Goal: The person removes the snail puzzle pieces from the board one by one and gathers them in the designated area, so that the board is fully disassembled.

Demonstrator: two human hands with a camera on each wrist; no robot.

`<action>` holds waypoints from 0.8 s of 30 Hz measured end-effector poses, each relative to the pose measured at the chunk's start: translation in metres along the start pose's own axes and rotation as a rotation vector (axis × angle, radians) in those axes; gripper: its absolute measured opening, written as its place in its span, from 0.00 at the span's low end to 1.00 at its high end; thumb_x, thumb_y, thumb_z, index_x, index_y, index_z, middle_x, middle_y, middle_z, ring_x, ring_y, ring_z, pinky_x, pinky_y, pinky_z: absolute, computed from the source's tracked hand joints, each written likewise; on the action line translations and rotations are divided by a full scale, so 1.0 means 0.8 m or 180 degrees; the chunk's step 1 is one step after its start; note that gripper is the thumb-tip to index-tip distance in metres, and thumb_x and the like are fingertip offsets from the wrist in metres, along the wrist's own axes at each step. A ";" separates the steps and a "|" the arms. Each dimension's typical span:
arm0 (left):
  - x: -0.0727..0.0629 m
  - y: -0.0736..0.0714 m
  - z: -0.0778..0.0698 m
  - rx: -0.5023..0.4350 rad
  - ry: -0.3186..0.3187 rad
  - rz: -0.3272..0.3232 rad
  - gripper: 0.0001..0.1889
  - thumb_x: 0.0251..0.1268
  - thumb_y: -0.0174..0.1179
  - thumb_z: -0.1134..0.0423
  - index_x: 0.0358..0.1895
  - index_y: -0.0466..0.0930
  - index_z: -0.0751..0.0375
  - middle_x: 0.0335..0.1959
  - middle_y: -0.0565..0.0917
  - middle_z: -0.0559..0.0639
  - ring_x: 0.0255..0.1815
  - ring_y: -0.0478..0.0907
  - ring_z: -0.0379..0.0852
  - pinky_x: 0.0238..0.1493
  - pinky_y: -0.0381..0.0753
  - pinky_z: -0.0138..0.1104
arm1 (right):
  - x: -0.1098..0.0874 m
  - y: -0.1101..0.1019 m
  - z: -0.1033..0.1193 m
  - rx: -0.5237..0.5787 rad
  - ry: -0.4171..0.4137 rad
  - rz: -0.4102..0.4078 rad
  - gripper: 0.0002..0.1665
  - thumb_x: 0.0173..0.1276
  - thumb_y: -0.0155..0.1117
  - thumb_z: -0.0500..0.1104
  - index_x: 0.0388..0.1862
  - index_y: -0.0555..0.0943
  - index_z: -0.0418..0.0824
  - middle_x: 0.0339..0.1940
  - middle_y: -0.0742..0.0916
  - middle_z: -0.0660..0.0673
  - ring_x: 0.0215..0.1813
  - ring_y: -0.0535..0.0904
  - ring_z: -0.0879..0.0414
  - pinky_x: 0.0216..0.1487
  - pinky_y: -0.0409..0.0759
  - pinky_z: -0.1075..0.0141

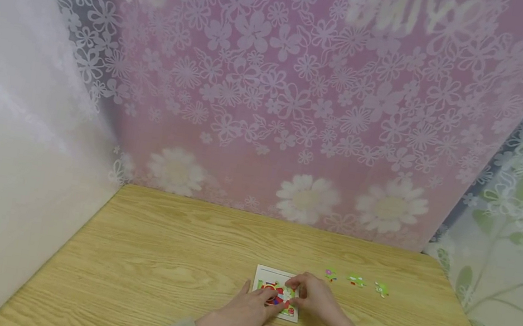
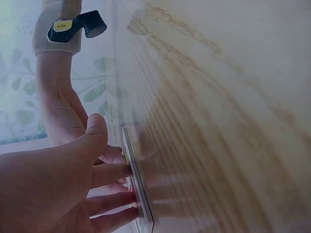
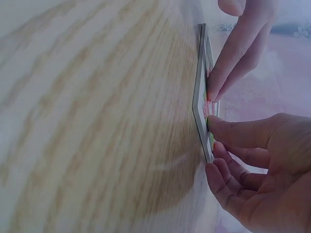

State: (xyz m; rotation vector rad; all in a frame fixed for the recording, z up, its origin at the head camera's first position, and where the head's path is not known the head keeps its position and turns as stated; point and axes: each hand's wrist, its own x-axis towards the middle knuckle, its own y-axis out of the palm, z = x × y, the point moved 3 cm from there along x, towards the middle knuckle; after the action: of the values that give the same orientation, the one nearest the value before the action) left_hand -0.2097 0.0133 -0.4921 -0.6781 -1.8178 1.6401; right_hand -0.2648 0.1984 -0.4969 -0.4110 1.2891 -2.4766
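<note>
A small square puzzle board [image 1: 270, 272] with a white border and a colourful red, green and blue picture lies on the table. My left hand [image 1: 244, 315] reaches over it from the lower left, its fairly straight fingertips resting on the picture, as the left wrist view also shows. At the right side of the board, my right hand [image 1: 317, 298] pinches a green and white puzzle piece [image 1: 289, 293] between thumb and bent fingers, close over the picture. In the right wrist view its thumb [image 3: 238, 132] touches the picture side and other fingertips sit at the board's edge.
Three loose puzzle pieces lie in a row to the right: one with a purple spot [image 1: 331, 275], a green and white one [image 1: 356, 281] and another green one [image 1: 382, 288]. The wood-grain table [image 1: 168, 245] meets flowered curtains [image 1: 260, 101] at its back and sides.
</note>
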 end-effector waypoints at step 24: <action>-0.001 0.007 0.001 -0.0069 0.0038 0.0125 0.35 0.71 0.47 0.33 0.75 0.69 0.46 0.72 0.72 0.53 0.70 0.73 0.52 0.65 0.70 0.63 | -0.001 -0.013 -0.003 0.0407 -0.0099 -0.0075 0.09 0.63 0.72 0.31 0.40 0.86 0.42 0.36 0.87 0.48 0.37 0.82 0.57 0.39 0.81 0.67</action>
State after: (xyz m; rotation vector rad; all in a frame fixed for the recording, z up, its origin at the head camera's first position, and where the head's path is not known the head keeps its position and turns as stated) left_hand -0.2102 0.0126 -0.4977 -0.7360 -1.8271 1.6401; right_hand -0.2668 0.2059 -0.4900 -0.4335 1.1128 -2.5444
